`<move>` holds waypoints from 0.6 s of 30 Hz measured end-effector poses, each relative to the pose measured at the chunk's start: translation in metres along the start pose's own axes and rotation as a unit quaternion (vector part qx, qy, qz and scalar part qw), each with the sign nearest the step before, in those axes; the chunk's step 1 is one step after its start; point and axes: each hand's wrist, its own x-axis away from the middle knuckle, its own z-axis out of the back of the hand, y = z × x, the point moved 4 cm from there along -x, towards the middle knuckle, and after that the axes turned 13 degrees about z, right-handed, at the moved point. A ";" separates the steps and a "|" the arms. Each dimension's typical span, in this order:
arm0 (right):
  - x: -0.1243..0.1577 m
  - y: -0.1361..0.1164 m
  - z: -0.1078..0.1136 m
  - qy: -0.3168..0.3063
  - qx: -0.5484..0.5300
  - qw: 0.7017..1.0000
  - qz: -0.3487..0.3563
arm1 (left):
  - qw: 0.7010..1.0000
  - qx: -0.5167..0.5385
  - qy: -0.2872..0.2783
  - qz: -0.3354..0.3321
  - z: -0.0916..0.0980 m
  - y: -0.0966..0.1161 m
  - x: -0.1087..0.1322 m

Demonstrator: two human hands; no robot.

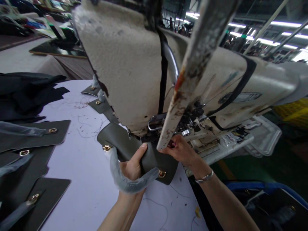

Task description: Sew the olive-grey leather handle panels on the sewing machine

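A dark olive bag panel (155,160) lies under the head of a worn cream sewing machine (127,64). Gold buckles at two spots join it to a curved handle (130,186) wrapped in clear plastic. My left hand (133,165) reaches through the handle's loop and grips the panel, thumb on top. At the panel's right part, beside the machine's needle area, my right hand (180,150) is closed with bent fingers. Something small and dark reddish shows at its fingertips, too unclear to name. A rusty bar (185,83) in front partly hides those fingertips and the stitching spot.
More olive panels (48,199) with wrapped handles lie on the white tabletop (84,192) at left. Others (98,104) sit behind the machine head. Dark pieces (24,93) are piled at far left. A blue-rimmed container (260,186) holding similar pieces stands at lower right. Loose threads are scattered about.
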 end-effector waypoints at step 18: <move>0.008 0.008 -0.015 -0.006 -0.045 0.999 -0.012 | 0.998 -0.040 -0.056 -0.004 0.004 0.012 -0.006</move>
